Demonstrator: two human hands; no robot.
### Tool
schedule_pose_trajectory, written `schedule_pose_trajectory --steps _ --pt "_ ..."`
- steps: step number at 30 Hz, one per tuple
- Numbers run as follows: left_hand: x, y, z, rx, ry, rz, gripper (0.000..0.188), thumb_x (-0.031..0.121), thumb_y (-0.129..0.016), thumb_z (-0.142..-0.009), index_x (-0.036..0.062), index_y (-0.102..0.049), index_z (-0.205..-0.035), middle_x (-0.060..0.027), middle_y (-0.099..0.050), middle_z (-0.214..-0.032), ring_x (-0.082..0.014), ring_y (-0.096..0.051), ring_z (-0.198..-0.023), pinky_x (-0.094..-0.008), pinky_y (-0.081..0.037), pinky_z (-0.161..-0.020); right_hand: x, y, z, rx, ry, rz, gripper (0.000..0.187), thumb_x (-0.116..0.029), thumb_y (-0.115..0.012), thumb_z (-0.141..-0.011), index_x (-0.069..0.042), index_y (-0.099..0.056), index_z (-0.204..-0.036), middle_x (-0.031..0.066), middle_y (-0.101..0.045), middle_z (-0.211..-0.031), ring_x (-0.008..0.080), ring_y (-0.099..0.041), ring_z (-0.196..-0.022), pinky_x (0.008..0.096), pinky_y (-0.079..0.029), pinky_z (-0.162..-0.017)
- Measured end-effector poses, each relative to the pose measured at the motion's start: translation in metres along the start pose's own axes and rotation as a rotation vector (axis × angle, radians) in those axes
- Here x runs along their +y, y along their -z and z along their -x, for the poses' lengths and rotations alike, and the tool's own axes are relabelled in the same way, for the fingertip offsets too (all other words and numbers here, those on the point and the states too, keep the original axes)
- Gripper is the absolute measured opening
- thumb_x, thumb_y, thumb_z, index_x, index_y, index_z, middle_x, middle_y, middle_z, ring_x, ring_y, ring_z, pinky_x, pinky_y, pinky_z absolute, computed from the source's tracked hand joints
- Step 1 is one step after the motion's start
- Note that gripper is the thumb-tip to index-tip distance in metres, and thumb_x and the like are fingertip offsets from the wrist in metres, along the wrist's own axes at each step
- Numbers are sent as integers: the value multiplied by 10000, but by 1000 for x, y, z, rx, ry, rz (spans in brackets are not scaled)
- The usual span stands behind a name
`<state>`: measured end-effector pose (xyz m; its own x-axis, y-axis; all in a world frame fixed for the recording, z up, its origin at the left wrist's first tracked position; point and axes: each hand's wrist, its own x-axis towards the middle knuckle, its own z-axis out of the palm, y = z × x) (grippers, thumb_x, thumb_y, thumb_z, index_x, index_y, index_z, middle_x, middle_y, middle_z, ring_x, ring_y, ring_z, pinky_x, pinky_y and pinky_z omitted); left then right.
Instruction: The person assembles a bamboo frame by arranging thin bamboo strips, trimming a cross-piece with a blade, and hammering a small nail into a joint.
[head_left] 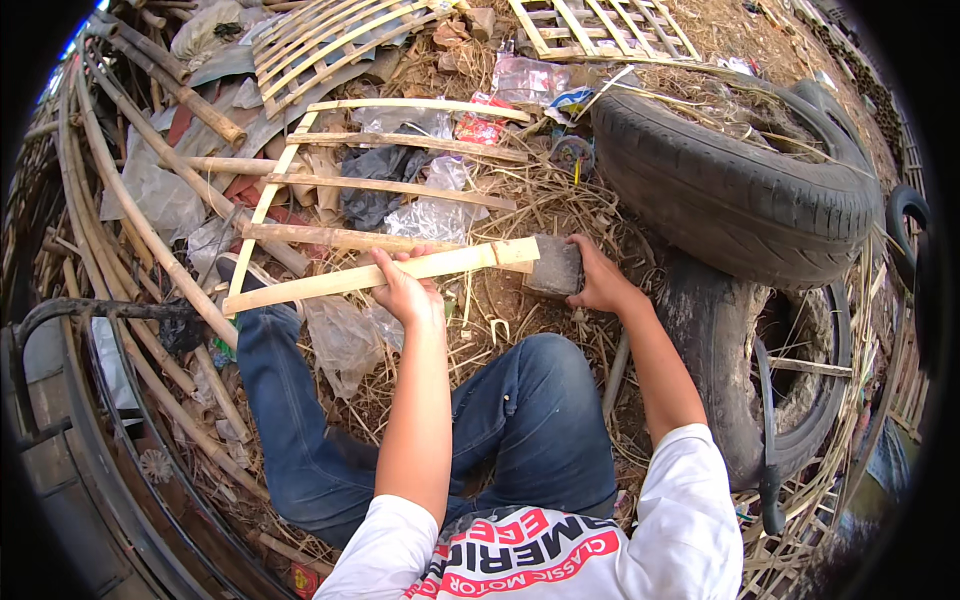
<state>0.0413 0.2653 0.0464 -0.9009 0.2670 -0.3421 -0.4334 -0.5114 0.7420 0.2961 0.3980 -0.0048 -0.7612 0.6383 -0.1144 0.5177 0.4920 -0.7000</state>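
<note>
Rubber tyre [735, 195], black and worn, lies to the right, well apart from the strip. Bamboo frame [400, 187] rests on the littered ground ahead. Pale bamboo strip [320, 285] crosses the frame's near end, its right tip at the grey block [557, 270]. Assessed: strip light, stiff with slight spring, edges possibly splintery; best held mid-length. Block likely heavy, rough; best held by its sides. Left hand [408, 292]: fingers clamped about the strip's middle. Right hand [603, 280]: fingers and thumb clamped on the block's right end.
</note>
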Motion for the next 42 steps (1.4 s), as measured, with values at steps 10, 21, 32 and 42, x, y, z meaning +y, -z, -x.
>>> schedule_pose_trajectory --steps 10,21,32,42 --pt "-12 84 21 -17 116 -156 259 345 -520 -1000 113 -454 -906 -3 -488 -695 -163 -561 -592 -436 -575 -668 -7 11 4 -73 -30 70 969 -82 -870 -529 -21 -338 -1337 238 -490 -1313 398 -458 -1245 405 -382 -1065" --pt "-10 57 30 -21 119 -179 278 370 -528 -993 108 -455 -937 -13 -480 -729 -179 -559 -637 -427 -566 -709 -9 22 -24 -129 -16 -205 798 -108 -736 -670 -28 -380 -1379 207 -441 -1405 335 -403 -1343 430 -319 -1120" --pt "85 133 32 -571 597 -906 357 286 -575 -977 23 -504 -1208 -128 -657 -1011 -253 -663 -995 -357 -547 -840 -108 -95 -125 -278 45 -98 580 -434 -768 -743 27 -663 -1078 242 -678 -1008 364 -661 -970 410 -511 -878" --pt "263 74 -252 -93 -486 -1920 769 682 -467 -882 -63 -627 -988 -220 -663 -928 -327 -644 -995 -376 -488 -870 -162 -58 -100 32 -26 17 562 -561 -708 -786 0 -716 -812 196 -647 -682 362 -654 -688 426 -513 -664"
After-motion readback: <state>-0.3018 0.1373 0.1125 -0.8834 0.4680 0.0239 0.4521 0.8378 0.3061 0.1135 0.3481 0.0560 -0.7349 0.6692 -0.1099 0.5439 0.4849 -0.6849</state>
